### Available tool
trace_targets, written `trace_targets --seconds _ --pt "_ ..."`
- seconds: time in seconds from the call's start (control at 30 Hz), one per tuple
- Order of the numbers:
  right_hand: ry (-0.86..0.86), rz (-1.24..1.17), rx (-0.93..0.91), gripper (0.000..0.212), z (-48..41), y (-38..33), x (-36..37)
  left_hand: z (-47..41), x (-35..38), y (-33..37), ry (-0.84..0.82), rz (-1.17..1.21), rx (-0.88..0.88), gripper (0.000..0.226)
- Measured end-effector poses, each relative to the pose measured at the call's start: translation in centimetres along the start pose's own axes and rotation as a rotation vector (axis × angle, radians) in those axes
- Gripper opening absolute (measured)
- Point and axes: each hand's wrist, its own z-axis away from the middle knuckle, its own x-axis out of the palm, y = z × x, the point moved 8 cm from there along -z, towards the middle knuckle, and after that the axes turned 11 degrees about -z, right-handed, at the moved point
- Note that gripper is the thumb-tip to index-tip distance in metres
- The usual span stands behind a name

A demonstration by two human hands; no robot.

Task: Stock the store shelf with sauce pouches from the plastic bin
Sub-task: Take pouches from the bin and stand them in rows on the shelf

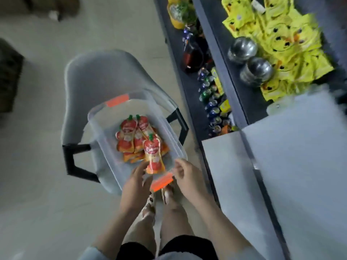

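Observation:
A clear plastic bin (105,132) with orange latches sits on a grey chair. Several red sauce pouches (129,136) with green caps lie heaped in its middle. One sauce pouch (154,156) stands higher than the heap at the bin's near end, cap pointing away from me. My left hand (138,182) pinches that pouch's lower left edge. My right hand (187,177) hovers at the bin's near right corner with loosely curled fingers, a small gap from the pouch, holding nothing. The dark store shelf (242,94) runs along the right.
The grey chair (97,76) has black legs and stands on a pale floor. The shelf tiers hold yellow packets (285,42), two steel bowls (251,61), drink cans (210,94) and a dark bottle (191,57). A pale flat board (291,166) covers the shelf's near part. My feet are below the bin.

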Motion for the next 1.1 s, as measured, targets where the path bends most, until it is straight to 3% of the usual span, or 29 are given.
trace_targets --seconds 0.13,0.3,0.43,0.6,0.8,0.93,1.1 --pt "-0.152 0.059 0.208 0.060 -8.7 3.0 8.5 -3.0 -0.1 -5.2 0.046 -0.033 -0.158 0.051" --pt "-0.020 0.158 0.388 0.083 -17.4 9.6 15.5 -10.0 0.1 -8.6 0.071 -0.119 -0.187 0.061" --pt "0.054 0.198 0.412 0.069 -19.5 10.8 16.7 -17.7 1.0 -11.0 0.066 -0.183 -0.169 0.071" --pt "-0.069 0.191 0.424 0.041 -20.1 10.9 16.8 -25.0 2.1 -14.7 0.076 -0.243 -0.321 0.066" --pt "-0.083 0.156 0.339 0.043 -20.2 7.1 15.1 -27.6 3.1 -17.0 0.053 -0.224 -0.480 0.072" --pt "-0.090 0.262 0.328 0.047 -22.2 6.1 14.3 -26.9 2.7 -17.4 0.046 -0.265 -0.555 0.066" --pt "-0.176 0.374 0.335 0.039 -24.1 6.4 14.8 -26.5 2.9 -17.1 0.022 -0.267 -0.568 0.078"
